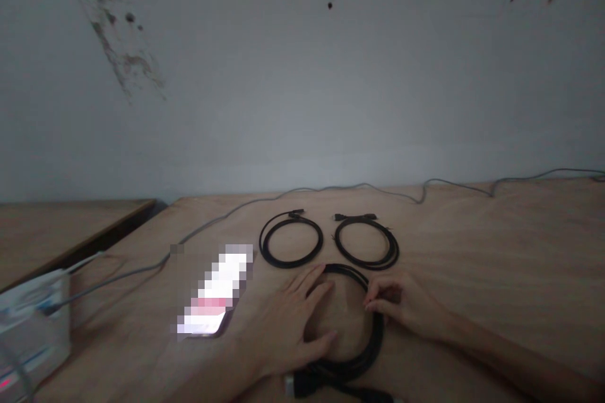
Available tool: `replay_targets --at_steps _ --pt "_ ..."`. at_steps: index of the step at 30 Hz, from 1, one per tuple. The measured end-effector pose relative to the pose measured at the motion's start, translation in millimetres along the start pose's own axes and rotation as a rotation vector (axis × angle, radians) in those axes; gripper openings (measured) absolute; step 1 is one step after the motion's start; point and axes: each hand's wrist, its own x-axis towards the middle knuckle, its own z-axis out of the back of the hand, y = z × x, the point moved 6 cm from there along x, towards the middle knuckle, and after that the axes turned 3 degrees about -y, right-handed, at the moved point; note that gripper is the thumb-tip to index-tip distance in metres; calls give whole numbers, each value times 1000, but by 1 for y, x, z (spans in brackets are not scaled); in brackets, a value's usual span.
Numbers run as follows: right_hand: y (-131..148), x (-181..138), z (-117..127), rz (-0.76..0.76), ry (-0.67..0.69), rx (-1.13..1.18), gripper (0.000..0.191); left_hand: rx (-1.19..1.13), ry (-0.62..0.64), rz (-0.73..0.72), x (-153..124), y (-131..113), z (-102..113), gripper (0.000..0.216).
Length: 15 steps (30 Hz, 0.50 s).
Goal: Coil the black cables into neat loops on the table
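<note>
- Here, nearest, a thick black cable coil (pixel 377 330) lies between the hands.
- Left hand (pixel 293 318): fingers spread on its left side; right hand (pixel 401 302): fingertips pinching its right.
- Farther, a thinner left coil (pixel 288 263), a thinner right coil (pixel 394 245).
- Wooden tabletop (pixel 496 252) stretches right, its far edge meeting the wall (pixel 302 94).
</note>
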Motion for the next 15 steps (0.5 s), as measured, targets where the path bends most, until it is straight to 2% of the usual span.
replay_targets --at_steps 4,11,15 --pt "11 -2 5 49 33 -51 24 5 5 2 0 1 0 80" --pt "27 -6 15 265 96 -23 34 40 21 -2 1 3 -4 83" --pt "39 -9 18 427 81 -221 30 24 10 -8 1 3 -5 82"
